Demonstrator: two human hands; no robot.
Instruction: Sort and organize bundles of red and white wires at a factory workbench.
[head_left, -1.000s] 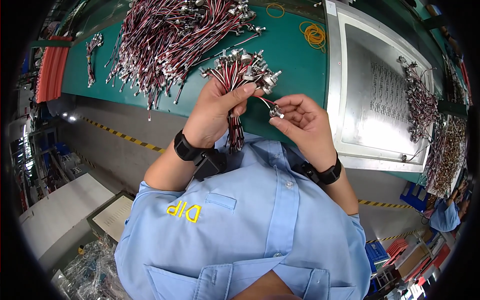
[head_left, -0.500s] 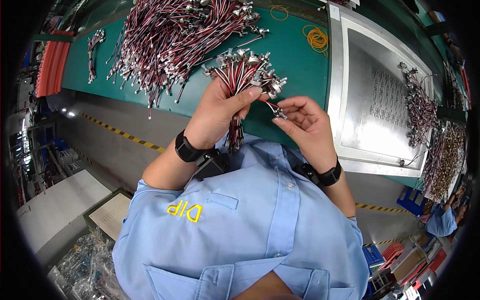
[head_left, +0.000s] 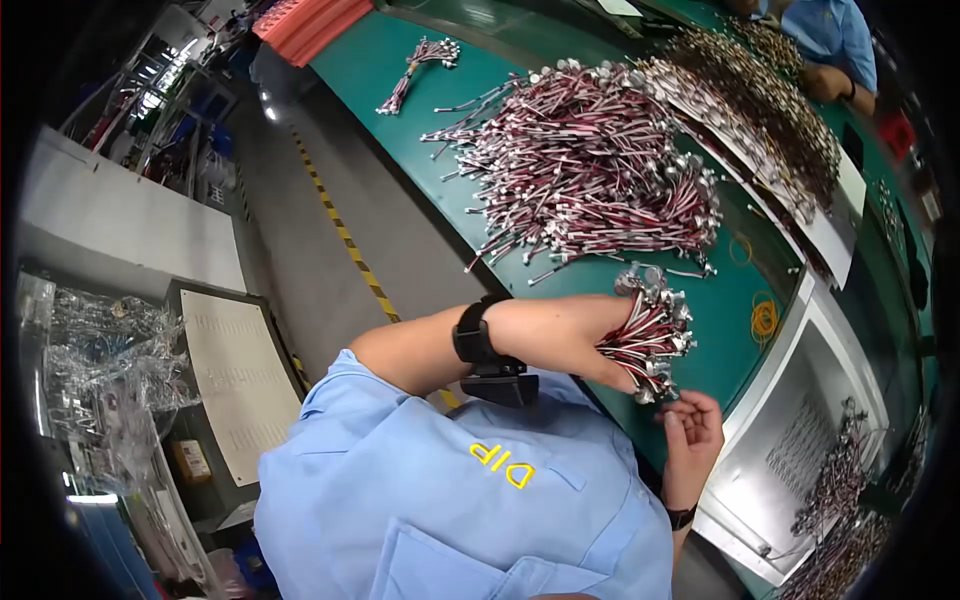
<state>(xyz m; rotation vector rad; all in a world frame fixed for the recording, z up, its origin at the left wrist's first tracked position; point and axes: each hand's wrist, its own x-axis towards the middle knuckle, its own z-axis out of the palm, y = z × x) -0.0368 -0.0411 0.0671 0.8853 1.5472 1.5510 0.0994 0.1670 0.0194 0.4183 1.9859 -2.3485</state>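
Note:
My left hand (head_left: 585, 335) is wrapped round a bundle of wired potentiometers (head_left: 650, 340), small metal parts on thin red, white and black leads. The metal ends fan out beyond my thumb and fingers. Close by the bundle's near end is my right hand (head_left: 693, 430), its fingers curled and thumb and fingertips together. Whatever lies between those fingertips is too small to make out. Beyond the left hand, a large heap of similar wired parts (head_left: 590, 170) covers part of the green tabletop (head_left: 460, 205).
A small tied bundle (head_left: 415, 72) lies at the far left of the table, near red corrugated trays (head_left: 310, 25). Yellow rubber bands (head_left: 764, 318) lie beside a metal-framed panel (head_left: 790, 400) on the right. Across the table, a co-worker (head_left: 830, 50) sits by more parts.
The view has swung to the right, bringing the co-worker into sight. My right hand, earlier pinching one wired potentiometer apart from the bundle, is now closer to the bundle's metal ends.

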